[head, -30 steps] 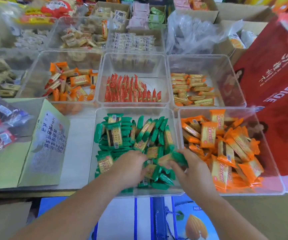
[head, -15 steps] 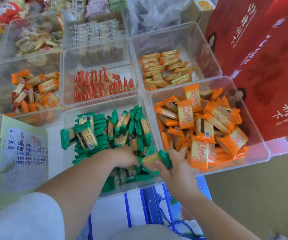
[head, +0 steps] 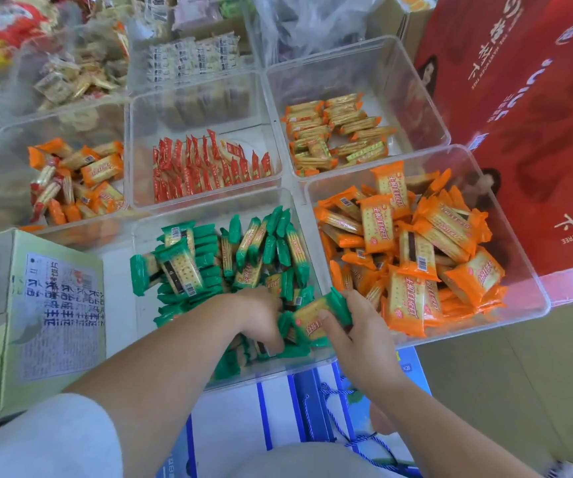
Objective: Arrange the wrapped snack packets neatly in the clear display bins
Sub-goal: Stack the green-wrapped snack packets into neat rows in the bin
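R hand (head: 357, 339) pinches one green-wrapped cracker pkt (head: 316, 317) at near-right corner of the clear bin (head: 209, 213). L hand (head: 260, 315) sits in that bin's pkt pile (head: 243, 246), fingers buried; grip can't tell.

Directly before us on the counter (head: 119, 326) stands the near bin (head: 292, 369), full of packets (head: 243, 250). Our left hand (head: 260, 319) lies among them at the front. Our right hand (head: 364, 339) holds a single packet (head: 312, 320) over the front right corner. The neighbour bin (head: 522, 260) stands just beside it on the right. Behind these two is a row of three bins (head: 202, 108). A carton (head: 54, 305) lies to the left, a large box (head: 536, 115) to the right.
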`<state>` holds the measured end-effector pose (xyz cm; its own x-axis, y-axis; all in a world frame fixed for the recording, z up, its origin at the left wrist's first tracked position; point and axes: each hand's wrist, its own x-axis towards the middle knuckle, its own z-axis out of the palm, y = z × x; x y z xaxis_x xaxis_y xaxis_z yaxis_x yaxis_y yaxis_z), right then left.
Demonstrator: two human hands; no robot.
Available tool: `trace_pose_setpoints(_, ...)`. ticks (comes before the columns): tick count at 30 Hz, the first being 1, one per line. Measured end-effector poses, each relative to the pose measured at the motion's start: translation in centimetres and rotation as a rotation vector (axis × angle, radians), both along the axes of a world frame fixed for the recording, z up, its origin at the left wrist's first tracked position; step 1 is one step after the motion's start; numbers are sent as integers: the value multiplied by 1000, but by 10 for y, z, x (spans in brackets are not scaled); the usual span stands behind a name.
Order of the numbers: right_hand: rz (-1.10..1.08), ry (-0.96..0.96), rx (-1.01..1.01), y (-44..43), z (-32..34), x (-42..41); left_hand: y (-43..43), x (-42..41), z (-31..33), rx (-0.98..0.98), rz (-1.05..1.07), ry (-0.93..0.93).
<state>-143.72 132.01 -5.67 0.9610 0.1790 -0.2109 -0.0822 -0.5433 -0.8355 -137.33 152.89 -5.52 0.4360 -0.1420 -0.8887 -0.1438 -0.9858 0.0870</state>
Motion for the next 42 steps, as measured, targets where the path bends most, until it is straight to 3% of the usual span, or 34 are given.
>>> trace_pose_setpoints(7,-25,23,105,-1,2,3,11,-12,22,-198,163,37)
trace_pose_setpoints(12,-56,71,242,-3,7,2,18,-37,34,-227,108,16)
trace_pose_setpoints(20,-67,38,225,7,28,9,32,-75,48,-380,260,-7)
trace_pose_setpoints(25,238,-54,-20,54,44,35,32,-84,51,-452,412,-47)
trace_pose_setpoints(30,552,129,-365,91,25,50,36,-92,55,-568,471,-111)
trace_pose_setpoints(33,666,175,-467,101,15,49,51,-100,64,-761,726,-211)
trace_pose_setpoints(37,856,60,-666,104,0,41,76,-107,73,-1148,1216,-344)
trace_pose_setpoints(39,973,8,-779,103,-4,34,83,-108,76,-1243,1302,-334)
trace_pose_setpoints(42,994,-16,-791,99,-10,27,81,-110,70,-1160,1261,-399)
